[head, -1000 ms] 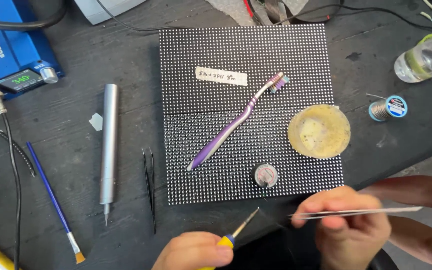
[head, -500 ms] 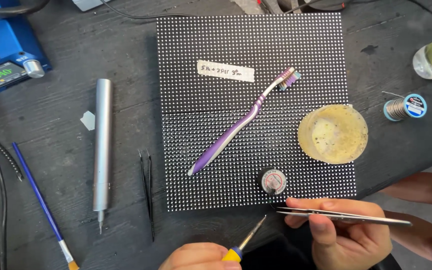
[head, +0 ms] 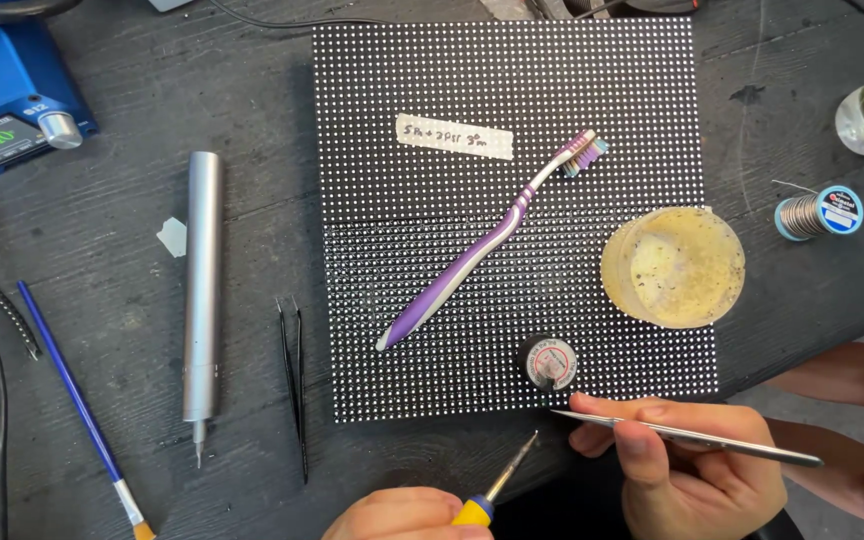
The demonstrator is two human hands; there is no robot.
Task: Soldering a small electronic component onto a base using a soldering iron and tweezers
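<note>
While the right hand (head: pixel 697 470) pinches slim steel tweezers (head: pixel 687 438) at lower right, the left hand (head: pixel 402 515) (mostly cropped) grips a yellow-handled soldering iron (head: pixel 500 485) below the black dotted LED panel (head: pixel 512 200)

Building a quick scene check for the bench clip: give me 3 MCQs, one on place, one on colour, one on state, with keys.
1. Where does the toothbrush lie?
A. on the dotted panel
B. on the bare table left of the panel
C. in the yellowish dish

2. What colour is the handle of the tool in the left hand?
A. red
B. yellow
C. green

3. What is the right hand doing?
A. resting empty
B. gripping the solder spool
C. holding metal tweezers

Key: 1 A, it lies slantwise across the panel's dots. 2 B, a yellow grip shows below the thin metal tip. 3 C, fingers pinch the tweezers, points toward the panel's lower edge.
</note>
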